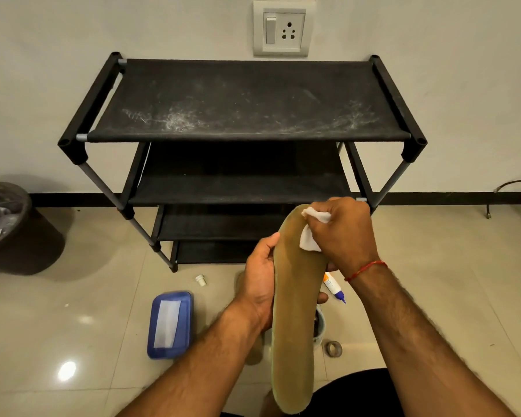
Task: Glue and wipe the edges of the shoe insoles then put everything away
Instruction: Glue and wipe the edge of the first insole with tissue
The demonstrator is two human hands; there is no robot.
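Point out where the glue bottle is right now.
In the head view the glue bottle lies on the floor right of centre, partly hidden behind the insole, beneath the right hand.

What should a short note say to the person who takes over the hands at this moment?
Left hand grips the insole by its side edge.
Right hand presses a white wipe on the edge near the insole's far end.
On the floor: glue bottle, small white cap, blue box.
Done: wiping is under way.
Left: finish wiping the edge, then put everything away; nothing is stored yet.
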